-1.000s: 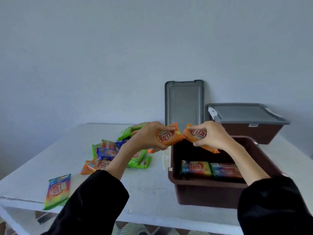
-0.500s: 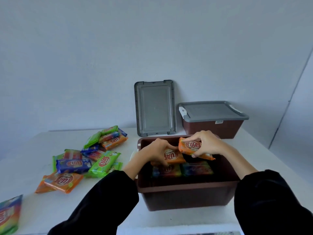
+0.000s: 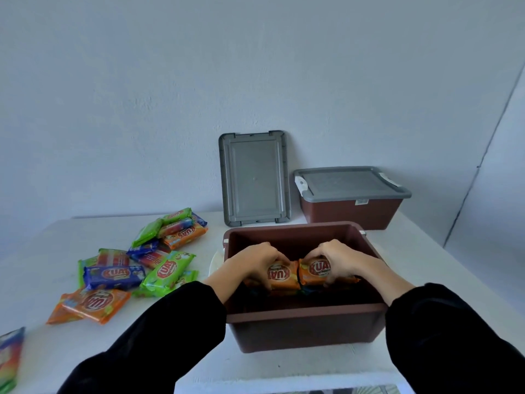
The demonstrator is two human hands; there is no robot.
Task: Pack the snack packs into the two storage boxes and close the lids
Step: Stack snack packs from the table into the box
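Observation:
An open brown storage box (image 3: 304, 322) stands at the table's front. Both my hands are inside it. My left hand (image 3: 255, 261) grips an orange snack pack (image 3: 279, 277). Beside it my right hand (image 3: 336, 258) grips a second orange snack pack (image 3: 316, 270). The two packs lie end to end on top of darker packs, which are mostly hidden. The box's grey lid (image 3: 254, 177) leans upright against the wall. A second brown box (image 3: 352, 210) behind it has its grey lid (image 3: 349, 183) on. A pile of loose snack packs (image 3: 136, 265) lies to the left.
A rainbow-coloured pack (image 3: 10, 356) lies at the far left front edge. The white table (image 3: 284, 368) ends close below the open box. A white round object (image 3: 216, 263) peeks out left of the open box. A wall corner runs down on the right.
Both hands have gone down into the open box with their orange packs, which now rest low on the packs below. The view has swung right and closer to the box.

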